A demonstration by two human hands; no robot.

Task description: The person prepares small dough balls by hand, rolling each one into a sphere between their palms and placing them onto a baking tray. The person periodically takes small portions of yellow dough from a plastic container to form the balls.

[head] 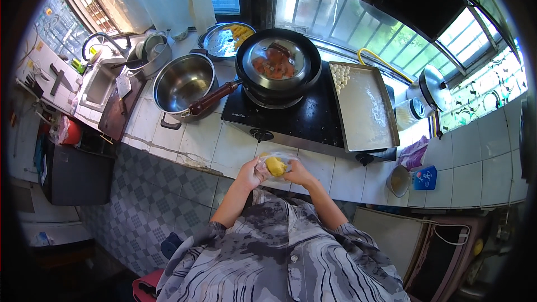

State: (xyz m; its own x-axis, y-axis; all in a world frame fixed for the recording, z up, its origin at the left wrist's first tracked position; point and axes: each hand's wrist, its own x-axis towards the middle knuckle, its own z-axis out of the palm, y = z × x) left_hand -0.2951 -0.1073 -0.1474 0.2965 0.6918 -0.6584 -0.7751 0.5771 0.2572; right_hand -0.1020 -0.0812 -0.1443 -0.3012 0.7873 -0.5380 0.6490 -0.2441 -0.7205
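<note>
At the counter's front edge, a yellow dough-like lump (275, 167) sits in a clear plastic bag (261, 167). My left hand (250, 177) grips the bag on its left side, the thumb lying along the plastic. From the right, my right hand (300, 173) holds the bag with its fingertips against the lump. Something clear and rounded shows beneath the lump; whether it is more of the bag or a bowl I cannot tell. Beyond my hands stands a black gas stove (323, 121), bearing a lidded wok (312, 69) with orange pieces visible under its glass lid (275, 59).
A metal tray (361, 113) on the stove's right side holds small pale dough balls (339, 76). The wok's brown handle (214, 98) reaches over a steel pot (184, 84). Farther left are a cutting board (115, 113) and sink (98, 84). A bowl (397, 181) stands right.
</note>
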